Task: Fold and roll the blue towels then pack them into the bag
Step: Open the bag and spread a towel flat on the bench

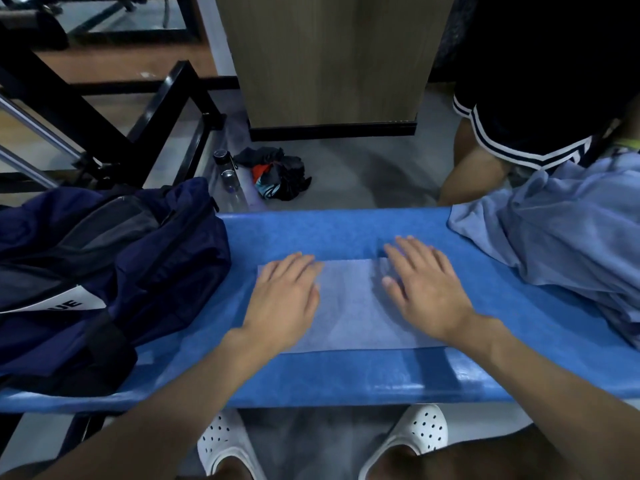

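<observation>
A folded towel (349, 306) of soft, matt, pale blue cloth lies on a bench cover (329, 230) of brighter blue, fibrous, paper-like fabric, matt on top and glossy along its near edge. The bag (156, 271) is dark navy woven cloth with a faint sheen. A heap of towels (554, 237) is the same soft matt cloth. Beyond are clear, shiny plastic bottles (232, 188), a matt wood-grain panel (329, 57) and a glossy black metal frame (166, 95). The white shoes (419, 431) are smooth perforated plastic.

Clear bottle (230, 183) beside crumpled dark cloth (278, 171) on grey floor (363, 171).
</observation>
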